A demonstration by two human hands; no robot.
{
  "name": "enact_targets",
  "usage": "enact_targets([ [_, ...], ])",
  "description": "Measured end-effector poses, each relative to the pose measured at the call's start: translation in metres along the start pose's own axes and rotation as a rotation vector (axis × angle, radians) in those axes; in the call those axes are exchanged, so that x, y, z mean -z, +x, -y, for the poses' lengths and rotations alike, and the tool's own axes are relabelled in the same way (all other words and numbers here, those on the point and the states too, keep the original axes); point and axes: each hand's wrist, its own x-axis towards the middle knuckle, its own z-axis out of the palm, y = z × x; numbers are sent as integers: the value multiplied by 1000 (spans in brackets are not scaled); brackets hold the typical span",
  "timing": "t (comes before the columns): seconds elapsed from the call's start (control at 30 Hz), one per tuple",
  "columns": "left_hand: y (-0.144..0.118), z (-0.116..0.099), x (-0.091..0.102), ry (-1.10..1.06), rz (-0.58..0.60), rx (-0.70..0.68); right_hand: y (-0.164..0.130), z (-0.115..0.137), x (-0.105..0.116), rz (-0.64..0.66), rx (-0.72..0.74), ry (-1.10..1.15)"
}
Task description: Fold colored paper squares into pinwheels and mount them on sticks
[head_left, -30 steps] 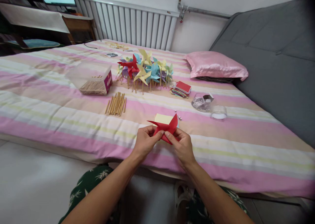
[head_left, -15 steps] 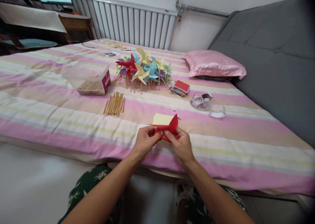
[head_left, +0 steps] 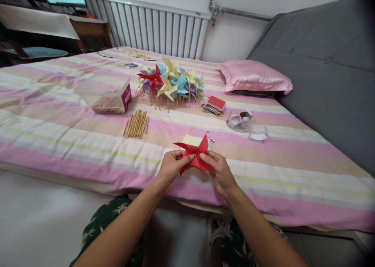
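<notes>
Red paper pinwheel (head_left: 195, 154), four folded vanes, pin at centre, facing up.

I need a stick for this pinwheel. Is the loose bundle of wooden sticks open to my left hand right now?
Probably yes, once it lets go: the left hand now pinches the red pinwheel. The wooden sticks lie bare on the bed, ahead to its left, with nothing between.

Striped bed (head_left: 58, 142): finished paper pinwheels (head_left: 170, 83) mid-bed; clear stick box (head_left: 107, 95) and loose wooden sticks (head_left: 136, 123) toward left edge; coloured paper stack (head_left: 214, 104); pink pillow (head_left: 254, 77) near far right corner.
</notes>
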Motion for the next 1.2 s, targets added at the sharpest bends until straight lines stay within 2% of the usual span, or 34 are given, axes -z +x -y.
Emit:
enact_targets([
  [0.23, -3, -2, -1, 110, 47, -38, 2, -8, 1, -61, 17, -107],
  [0.33, -4, -7, 3, 134, 112, -100, 4, -6, 2, -65, 36, -104],
  [0.4, -1, -12, 10, 189, 111, -161, 4, -3, 4, -90, 37, -76],
  [0.47, 6, -20, 21, 327, 27, -236, 5, 1, 6, -128, 25, -33],
  [0.5, 11, -24, 28, 439, -56, -287, 5, 3, 7, -144, 18, -15],
  [0.57, 23, -33, 42, 734, -332, -353, 4, 5, 9, -161, 7, 10],
  [0.6, 29, -37, 49, 925, -457, -346, 4, 5, 10, -163, 3, 17],
  [0.67, 40, -44, 61, 1222, -700, -236, 4, 5, 11, -159, -7, 24],
  [0.73, 50, -49, 70, 1375, -803, -113, 4, 4, 12, -150, -15, 31],
  [0.83, 59, -52, 79, 1508, -866, -41, 4, 5, 13, -130, -11, 27],
  [0.93, 65, -51, 85, 1590, -875, -5, 4, 6, 14, -120, -4, 19],
  [1.2, 71, -50, 89, 1590, -852, 27, 5, 7, 16, -132, -16, 49],
])
